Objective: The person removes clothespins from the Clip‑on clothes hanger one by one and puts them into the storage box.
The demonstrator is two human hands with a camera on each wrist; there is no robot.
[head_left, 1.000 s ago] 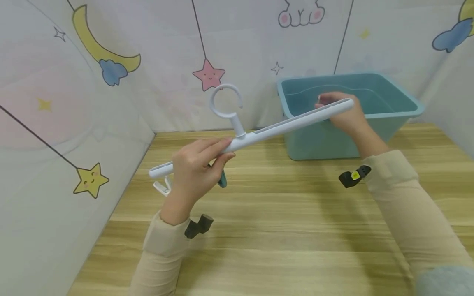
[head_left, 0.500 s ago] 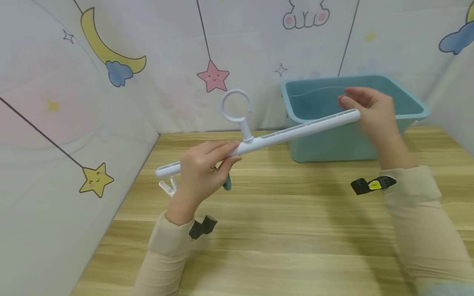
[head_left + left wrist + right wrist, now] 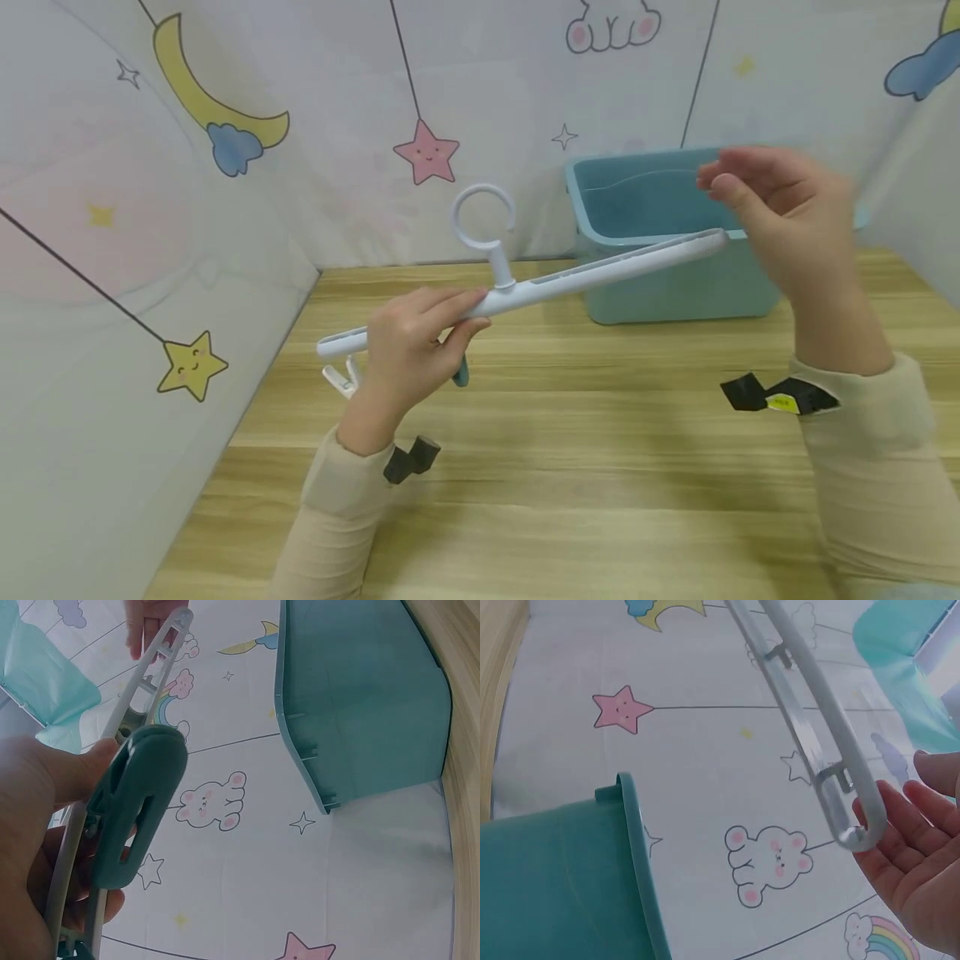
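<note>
My left hand (image 3: 408,354) grips a white clip hanger (image 3: 600,277) left of its ring hook, holding it up over the table with its right end higher. A teal clip (image 3: 150,761) on the bar stands beside my left fingers in the left wrist view. Under the bar's left end hangs a white clip (image 3: 339,379), partly behind the wrist. My right hand (image 3: 806,217) is raised past the bar's right end with loosely bent fingers and nothing in them. In the right wrist view, the bar's rounded end (image 3: 859,838) overlaps those fingertips.
A teal plastic bin (image 3: 675,292) stands at the back right of the wooden table (image 3: 570,500), behind the hanger's right half. A printed white backdrop (image 3: 337,83) rises behind and at both sides. Small black cameras sit at both wrists.
My right hand has drawn away from the hanger's right end, rightward and upward, its fingers now in front of the bin. My left hand keeps its grip, with the hanger shifted slightly.
</note>
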